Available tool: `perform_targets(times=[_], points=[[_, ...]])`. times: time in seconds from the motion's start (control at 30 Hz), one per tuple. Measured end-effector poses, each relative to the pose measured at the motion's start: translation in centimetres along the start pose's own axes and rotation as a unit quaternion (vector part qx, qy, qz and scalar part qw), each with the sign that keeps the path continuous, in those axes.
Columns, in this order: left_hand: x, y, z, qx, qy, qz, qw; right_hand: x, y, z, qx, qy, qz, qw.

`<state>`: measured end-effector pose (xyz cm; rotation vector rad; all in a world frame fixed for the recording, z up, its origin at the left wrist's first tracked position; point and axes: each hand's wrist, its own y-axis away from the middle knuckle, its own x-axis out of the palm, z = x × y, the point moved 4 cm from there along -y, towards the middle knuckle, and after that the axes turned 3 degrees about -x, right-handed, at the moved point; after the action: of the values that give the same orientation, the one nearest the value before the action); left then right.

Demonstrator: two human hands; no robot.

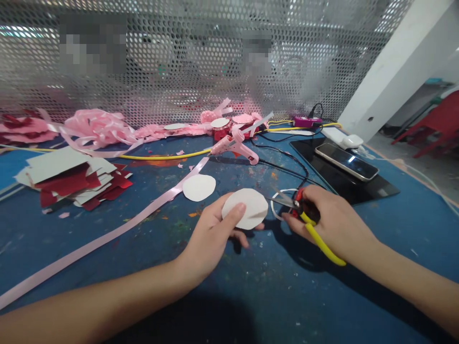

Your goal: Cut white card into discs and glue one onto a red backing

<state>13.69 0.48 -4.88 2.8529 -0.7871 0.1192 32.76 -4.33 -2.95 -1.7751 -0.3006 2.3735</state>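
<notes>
Between thumb and fingers, my left hand grips a white paper disc with a slightly uneven edge. Scissors with yellow and red handles are in my right hand, their blades apart and pointing toward the disc. A thin curled white paper strip hangs by the blades. Behind my left hand, a second white disc lies on the blue table by the end of a long pink ribbon. A pink glue gun rests farther back.
At left is a pile of white and red card pieces. Pink ribbon bunches line the back before a perforated metal screen. A yellow cable crosses the table. A phone lies on a black panel at right.
</notes>
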Motion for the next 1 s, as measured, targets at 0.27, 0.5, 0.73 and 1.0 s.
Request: perform_targets(times=[0.27, 0.5, 0.73, 1.0], points=[[-3.1, -2.9, -0.7, 0.053, 0.011, -0.119, 0.991, -1.3, 0.5, 0.4, -0.090, -0.047, 0.180, 0.978], [-3.1, -3.4, -0.5, 0.029, 0.021, -0.114, 0.993, -2.7, 0.5, 0.0, -0.201, -0.107, 0.246, 0.942], [-2.7, -3.2, -0.7, 0.035, 0.060, -0.079, 0.994, -1.3, -3.3, -5.1, -0.099, -0.043, -0.058, 0.992], [-2.6, -3.1, -0.8, 0.032, -0.005, -0.044, 0.999, -0.5, -4.0, -4.9, -0.151, -0.056, -0.009, 0.987]])
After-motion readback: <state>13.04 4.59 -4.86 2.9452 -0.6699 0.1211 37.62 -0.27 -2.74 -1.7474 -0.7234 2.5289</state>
